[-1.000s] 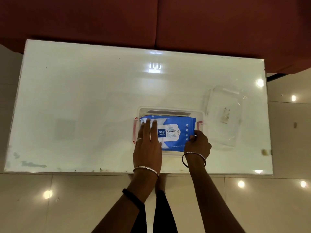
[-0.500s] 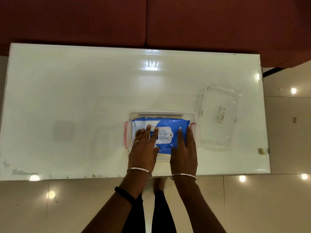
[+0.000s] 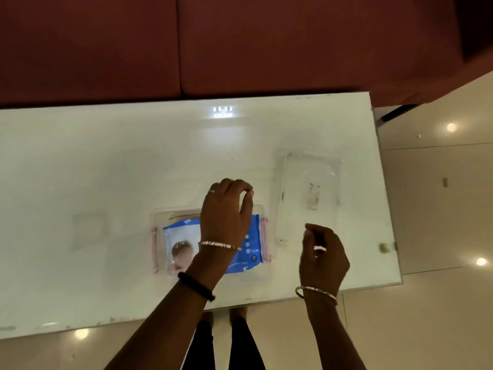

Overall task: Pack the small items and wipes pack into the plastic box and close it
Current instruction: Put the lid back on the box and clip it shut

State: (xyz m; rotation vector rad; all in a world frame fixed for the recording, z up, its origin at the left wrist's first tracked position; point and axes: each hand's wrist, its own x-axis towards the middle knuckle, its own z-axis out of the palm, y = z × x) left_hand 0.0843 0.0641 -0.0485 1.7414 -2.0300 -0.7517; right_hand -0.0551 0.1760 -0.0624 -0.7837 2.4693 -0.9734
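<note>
The blue wipes pack (image 3: 248,244) already lies inside the clear plastic box (image 3: 210,240), which sits on the white table (image 3: 106,169) close to its near edge, somewhat right of the middle. The pack fills most of the box from one pink side latch (image 3: 154,247) to the other (image 3: 265,243). A thin dark strip shows along the far wall of the box behind the pack; whether that is one of the small items cannot be told, and no loose small items show anywhere on the table, so the packing part looks done or nearly so.

The box is still open. Its clear lid (image 3: 310,198) lies flat on the table just to the right of the box, nearer the right edge, apart from it.

The left hand (image 3: 226,212) hovers over the far right part of the box, fingers curled loosely with nothing visibly in its grip. The right hand (image 3: 322,259) hangs above the table near the lid's near corner, fingers half bent and apart, its grip also empty and not touching the lid.

What is left, by my reading: take up the lid, seat it squarely on the box, and snap both pink latches. The pack seems to sit a little high, so it may need pressing flat for the lid to seat.
</note>
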